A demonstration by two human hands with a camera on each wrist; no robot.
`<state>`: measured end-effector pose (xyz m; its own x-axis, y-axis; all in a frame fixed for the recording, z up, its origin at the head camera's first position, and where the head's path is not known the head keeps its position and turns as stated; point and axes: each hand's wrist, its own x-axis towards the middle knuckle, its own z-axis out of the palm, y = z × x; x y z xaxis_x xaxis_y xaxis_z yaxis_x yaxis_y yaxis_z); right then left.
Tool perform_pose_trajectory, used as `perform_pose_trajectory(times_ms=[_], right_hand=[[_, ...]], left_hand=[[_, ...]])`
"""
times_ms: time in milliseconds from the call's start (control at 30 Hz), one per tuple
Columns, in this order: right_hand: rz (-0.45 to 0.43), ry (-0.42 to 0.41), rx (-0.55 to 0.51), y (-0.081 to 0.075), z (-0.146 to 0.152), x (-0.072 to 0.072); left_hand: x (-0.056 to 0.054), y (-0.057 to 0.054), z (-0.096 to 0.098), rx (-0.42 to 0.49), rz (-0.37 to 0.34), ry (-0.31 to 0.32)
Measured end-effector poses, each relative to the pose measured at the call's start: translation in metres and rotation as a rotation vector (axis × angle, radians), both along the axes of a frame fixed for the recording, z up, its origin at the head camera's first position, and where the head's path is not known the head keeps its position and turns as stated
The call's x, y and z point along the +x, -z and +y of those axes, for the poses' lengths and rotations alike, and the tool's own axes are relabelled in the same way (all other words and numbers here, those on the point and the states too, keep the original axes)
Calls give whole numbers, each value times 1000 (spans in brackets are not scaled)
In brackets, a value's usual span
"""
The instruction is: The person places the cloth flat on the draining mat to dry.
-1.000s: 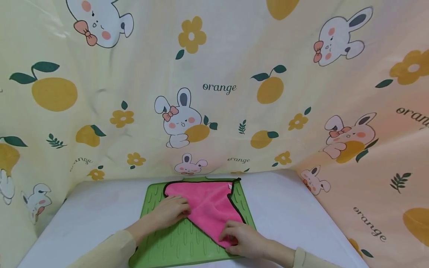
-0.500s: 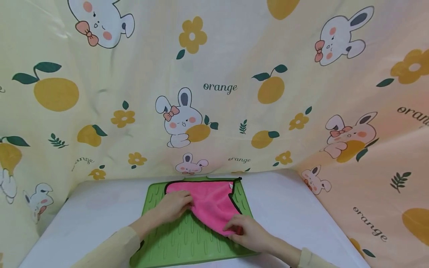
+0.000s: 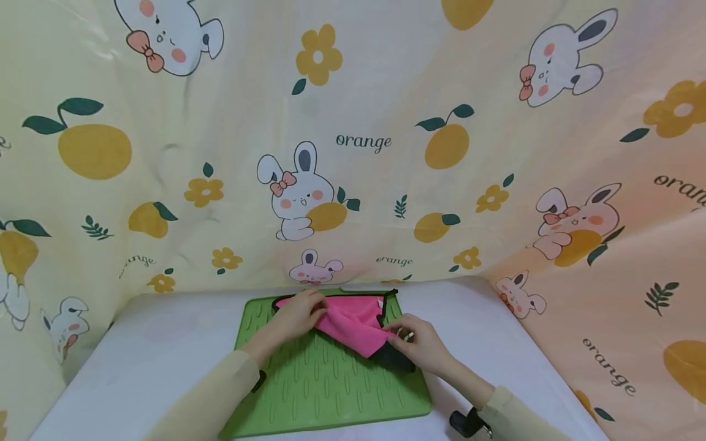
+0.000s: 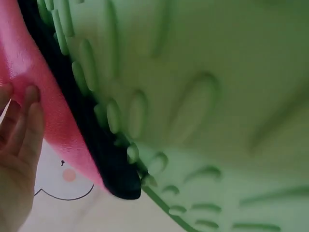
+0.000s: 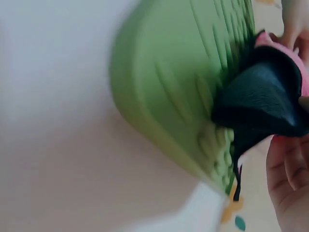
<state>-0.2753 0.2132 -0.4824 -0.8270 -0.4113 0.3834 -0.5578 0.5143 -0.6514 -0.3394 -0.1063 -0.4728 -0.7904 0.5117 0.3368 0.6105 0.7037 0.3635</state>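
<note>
A pink cloth (image 3: pixel 353 327) with black edging lies folded on the far half of a green ridged mat (image 3: pixel 331 392). Its dark underside (image 3: pixel 394 357) shows at the near right corner, which is bent up. My left hand (image 3: pixel 298 313) pinches the cloth near its far left part; the left wrist view shows those fingers (image 4: pixel 34 125) against the pink face. At the right edge, my right hand (image 3: pixel 421 344) grips the cloth between thumb and fingers. In the right wrist view the lifted dark side (image 5: pixel 263 92) bulges out beside this hand (image 5: pixel 292 181).
The mat lies on a white table (image 3: pixel 165 343). A curtain (image 3: pixel 364 202) printed with rabbits and oranges hangs behind and along both sides. A black wrist device (image 3: pixel 467 422) sits by the right sleeve (image 3: pixel 513 416).
Both hands have moved away from me, carrying the near edge of the cloth toward the far side. More green mat shows in front, and the dark underside has come into view.
</note>
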Motion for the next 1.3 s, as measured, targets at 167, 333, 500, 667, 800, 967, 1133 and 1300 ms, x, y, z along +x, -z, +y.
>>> perform_pose_trajectory(times_ms=[167,333,500,667,800,967,1133,1300], right_hand=[[-31,98,18,1,5,-22],[-105,180,65,4,7,-33],[-169,234,111,12,10,-40],[-199,262,137,18,11,-43],[-197,282,126,17,10,-41],[-168,307,92,11,9,-29],[-75,296,58,6,10,-12],[18,283,35,4,8,7]], left_hand=[[-11,3,6,25,-8,-42],[-15,8,10,35,-84,-44],[-16,10,11,4,-116,-15],[-10,9,8,-25,-144,50],[-3,10,5,-32,-143,64],[8,10,4,-53,-59,66],[21,10,6,-78,50,124],[31,12,13,-110,121,229]])
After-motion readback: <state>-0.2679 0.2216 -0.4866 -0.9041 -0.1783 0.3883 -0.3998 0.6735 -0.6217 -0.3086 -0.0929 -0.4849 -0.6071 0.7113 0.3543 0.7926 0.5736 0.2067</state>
